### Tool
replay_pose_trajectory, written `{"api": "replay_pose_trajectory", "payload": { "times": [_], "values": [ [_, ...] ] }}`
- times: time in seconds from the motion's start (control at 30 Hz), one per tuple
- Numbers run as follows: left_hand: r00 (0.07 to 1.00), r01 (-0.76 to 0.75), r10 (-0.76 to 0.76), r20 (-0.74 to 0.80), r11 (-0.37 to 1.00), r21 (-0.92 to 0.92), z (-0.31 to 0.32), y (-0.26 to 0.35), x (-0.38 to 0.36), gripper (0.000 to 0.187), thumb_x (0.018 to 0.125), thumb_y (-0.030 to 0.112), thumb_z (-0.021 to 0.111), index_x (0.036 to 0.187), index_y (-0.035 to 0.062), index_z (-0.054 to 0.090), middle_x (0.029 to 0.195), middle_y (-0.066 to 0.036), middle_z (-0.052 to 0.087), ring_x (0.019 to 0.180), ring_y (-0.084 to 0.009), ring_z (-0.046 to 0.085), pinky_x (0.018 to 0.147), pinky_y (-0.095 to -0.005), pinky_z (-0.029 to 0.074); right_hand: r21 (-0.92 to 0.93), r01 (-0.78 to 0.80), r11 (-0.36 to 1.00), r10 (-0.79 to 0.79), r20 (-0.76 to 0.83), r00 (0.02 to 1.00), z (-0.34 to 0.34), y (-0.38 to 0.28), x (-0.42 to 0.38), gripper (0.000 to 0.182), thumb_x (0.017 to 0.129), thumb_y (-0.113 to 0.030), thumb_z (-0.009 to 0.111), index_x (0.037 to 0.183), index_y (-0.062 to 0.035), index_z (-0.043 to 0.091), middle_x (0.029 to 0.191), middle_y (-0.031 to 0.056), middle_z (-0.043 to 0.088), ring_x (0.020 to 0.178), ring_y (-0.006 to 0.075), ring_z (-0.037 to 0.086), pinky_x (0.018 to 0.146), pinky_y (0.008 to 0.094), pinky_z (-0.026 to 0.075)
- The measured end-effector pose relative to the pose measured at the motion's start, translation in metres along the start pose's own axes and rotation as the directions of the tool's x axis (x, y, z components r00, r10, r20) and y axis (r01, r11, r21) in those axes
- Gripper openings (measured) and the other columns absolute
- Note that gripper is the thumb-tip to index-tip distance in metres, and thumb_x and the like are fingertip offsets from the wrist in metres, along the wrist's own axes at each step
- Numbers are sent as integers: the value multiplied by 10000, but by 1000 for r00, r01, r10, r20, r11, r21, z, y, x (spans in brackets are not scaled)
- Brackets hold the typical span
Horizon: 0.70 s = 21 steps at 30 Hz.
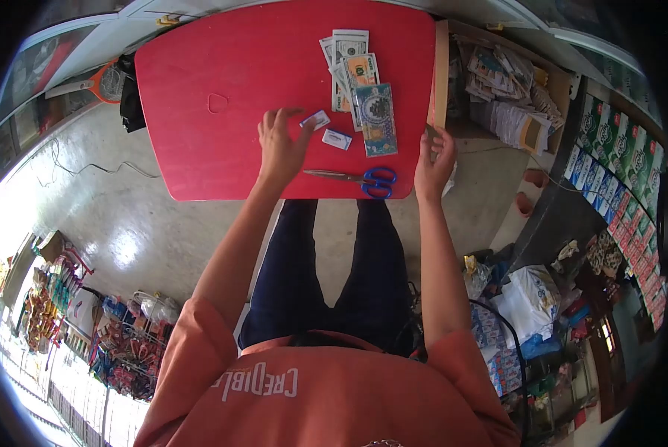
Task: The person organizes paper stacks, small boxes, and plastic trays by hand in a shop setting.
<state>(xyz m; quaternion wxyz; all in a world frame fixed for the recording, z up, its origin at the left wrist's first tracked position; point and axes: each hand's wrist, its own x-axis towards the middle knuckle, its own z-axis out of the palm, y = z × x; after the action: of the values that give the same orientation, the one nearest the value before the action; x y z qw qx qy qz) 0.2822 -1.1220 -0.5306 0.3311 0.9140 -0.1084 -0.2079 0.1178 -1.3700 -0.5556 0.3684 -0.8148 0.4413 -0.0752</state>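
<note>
My left hand (pixel 280 145) is over the red table, its fingers apart. By its thumb and index finger is a small white-and-blue rectangular piece (pixel 317 120); the thumb seems to touch its edge. A second such piece (pixel 337 139) lies just to the right. At the table's right edge my right hand (pixel 436 160) rests with loosely bent fingers and nothing visible in it. Between the hands are scissors (pixel 360 177) with blue handles. Beyond them, printed dollar bills (pixel 349 46) overlap, with a blue-green patterned bill-like piece (pixel 377 119) on top.
The red table (pixel 222 156) carries a thin rubber band (pixel 217 103) on its left part. A box of papers (pixel 513 89) stands off the right edge, behind a tan board (pixel 441 74). Shelved cartons (pixel 621 141) stand farther right. An orange racket (pixel 106 82) is at the left.
</note>
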Motion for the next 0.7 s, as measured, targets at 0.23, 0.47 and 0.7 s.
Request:
{"api": "replay_pose_trajectory", "payload": {
  "times": [0.23,0.47,0.7],
  "values": [
    [926,260,-231,-299,964,59,-45,-98,-22,452,952,359,670,1262,42,585,1232,-180,556,1187,-333,481,1022,-453,394,107,-188,976,148,301,942,8,65,29,507,1053,-472,414,1252,-44,598,1151,148,646,1045,263,628,915,390,460],
    [651,605,-641,-406,762,-232,-129,-233,-29,601,973,464,586,1388,39,496,1370,-196,459,1271,-336,458,1060,-440,394,-62,-84,995,104,620,778,10,80,66,662,1050,-558,262,1417,-65,506,1298,184,617,1176,282,598,1000,413,436],
    [644,637,-762,-69,584,-504,-182,-274,-16,674,1012,537,405,1413,0,478,1315,-230,582,1172,-324,598,974,-403,480,168,-717,676,561,513,649,37,88,58,656,1048,-519,321,1513,-64,400,1530,83,459,1407,262,419,1149,389,319]
  ]
}}
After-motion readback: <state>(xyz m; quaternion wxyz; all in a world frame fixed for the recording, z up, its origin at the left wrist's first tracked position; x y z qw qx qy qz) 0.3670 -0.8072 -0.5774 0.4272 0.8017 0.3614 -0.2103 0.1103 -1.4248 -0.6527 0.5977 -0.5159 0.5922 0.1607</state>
